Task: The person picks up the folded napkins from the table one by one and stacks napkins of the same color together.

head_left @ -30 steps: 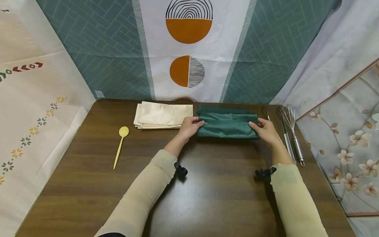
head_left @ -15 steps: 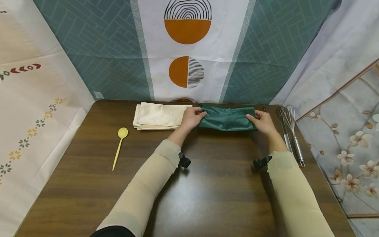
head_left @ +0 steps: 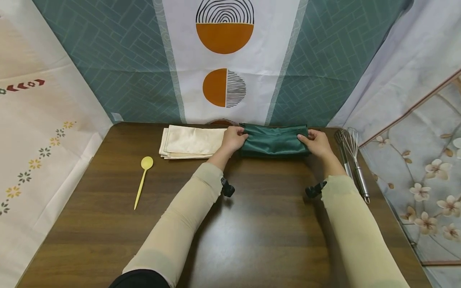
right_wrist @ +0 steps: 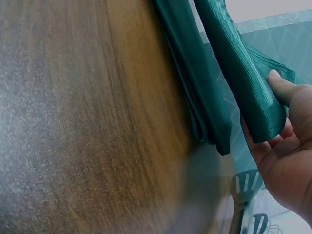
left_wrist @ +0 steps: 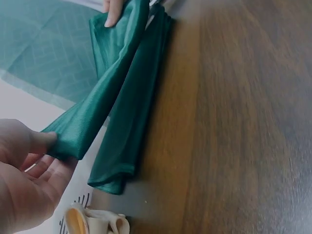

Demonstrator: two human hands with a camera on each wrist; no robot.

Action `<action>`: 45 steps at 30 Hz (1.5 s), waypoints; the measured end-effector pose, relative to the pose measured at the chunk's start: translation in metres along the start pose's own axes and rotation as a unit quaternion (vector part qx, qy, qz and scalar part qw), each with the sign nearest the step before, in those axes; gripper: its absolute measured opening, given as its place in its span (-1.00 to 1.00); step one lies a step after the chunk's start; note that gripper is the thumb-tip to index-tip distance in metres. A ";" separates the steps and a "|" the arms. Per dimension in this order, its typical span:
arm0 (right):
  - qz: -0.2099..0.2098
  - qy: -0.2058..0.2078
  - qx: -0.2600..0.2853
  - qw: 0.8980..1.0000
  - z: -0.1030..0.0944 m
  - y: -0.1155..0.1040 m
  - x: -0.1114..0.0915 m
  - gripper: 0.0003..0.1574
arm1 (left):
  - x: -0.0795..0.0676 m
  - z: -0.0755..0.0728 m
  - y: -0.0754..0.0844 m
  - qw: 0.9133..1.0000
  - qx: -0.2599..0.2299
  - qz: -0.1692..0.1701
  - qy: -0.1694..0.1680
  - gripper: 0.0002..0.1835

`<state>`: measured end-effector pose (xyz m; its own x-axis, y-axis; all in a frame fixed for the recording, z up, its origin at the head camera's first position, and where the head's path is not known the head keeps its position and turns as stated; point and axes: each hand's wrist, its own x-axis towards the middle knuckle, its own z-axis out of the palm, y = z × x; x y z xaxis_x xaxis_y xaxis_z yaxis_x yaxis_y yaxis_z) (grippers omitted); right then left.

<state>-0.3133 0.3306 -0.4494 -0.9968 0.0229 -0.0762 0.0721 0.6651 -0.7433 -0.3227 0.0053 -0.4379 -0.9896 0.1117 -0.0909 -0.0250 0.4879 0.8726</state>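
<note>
A dark green satiny cloth (head_left: 273, 141), folded into a long strip, is stretched between both hands at the table's far edge. My left hand (head_left: 232, 140) pinches its left end, thumb on top and fingers beneath. The right hand (head_left: 317, 144) grips the opposite end the same way. In the left wrist view the held cloth (left_wrist: 92, 109) is raised over a second green folded layer (left_wrist: 129, 117) lying on the table; whether the two are joined I cannot tell. Beside my left hand lies a folded stack of cream cloth (head_left: 194, 141), partly hidden by that hand.
A yellow spoon (head_left: 147, 163) lies on the left of the wooden table (head_left: 266, 240). Right of the right hand are a wire whisk (head_left: 360, 176) and a slotted turner (right_wrist: 246, 183), partly covered by the arm. Patterned curtains hang behind and at both sides.
Both hands have carried the green cloth away toward the table's far edge, over the green layer behind it. The cream cloth and yellow spoon stay put; the view has shifted slightly.
</note>
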 end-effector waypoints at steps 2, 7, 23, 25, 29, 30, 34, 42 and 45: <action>0.000 0.002 -0.002 1.000 0.001 0.001 0.003 0.00 | 0.001 0.000 -0.003 1.000 0.007 -0.003 0.000 -0.56; 0.010 -0.001 0.004 1.000 0.006 0.006 0.007 -0.02 | 0.005 0.002 -0.009 1.000 0.019 -0.005 0.001 -0.56; 0.034 0.043 0.010 0.998 0.013 0.016 0.015 -0.04 | 0.012 0.009 -0.015 0.998 0.047 0.017 0.026 -0.69; 0.032 0.046 0.006 0.998 0.013 0.016 0.015 -0.04 | 0.013 0.010 -0.014 0.998 0.053 0.017 0.027 -0.69; 0.033 0.043 0.000 0.999 0.012 0.015 0.015 -0.11 | 0.014 0.011 -0.014 0.997 0.067 0.010 0.022 -0.69; 0.035 0.044 0.000 0.998 0.011 0.015 0.014 -0.12 | 0.015 0.011 -0.014 0.997 0.073 0.010 0.024 -0.69; 0.027 0.062 -0.009 0.998 0.008 0.013 0.012 -0.21 | 0.014 0.008 -0.011 0.993 0.099 0.018 0.059 -0.73; -0.010 0.125 -0.037 0.991 0.006 0.016 0.000 -0.46 | 0.007 0.001 -0.011 0.990 0.098 0.048 0.087 -0.77; -0.013 0.138 -0.036 0.990 0.008 0.017 -0.008 -0.44 | 0.001 -0.004 -0.014 0.991 0.085 0.063 0.075 -0.77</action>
<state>-0.3041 0.3354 -0.4667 -0.9702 0.2013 0.1350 0.0527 0.7188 -0.6932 -0.3235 -0.0045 -0.4485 -0.9935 0.0576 0.0978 0.1124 0.6191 0.7772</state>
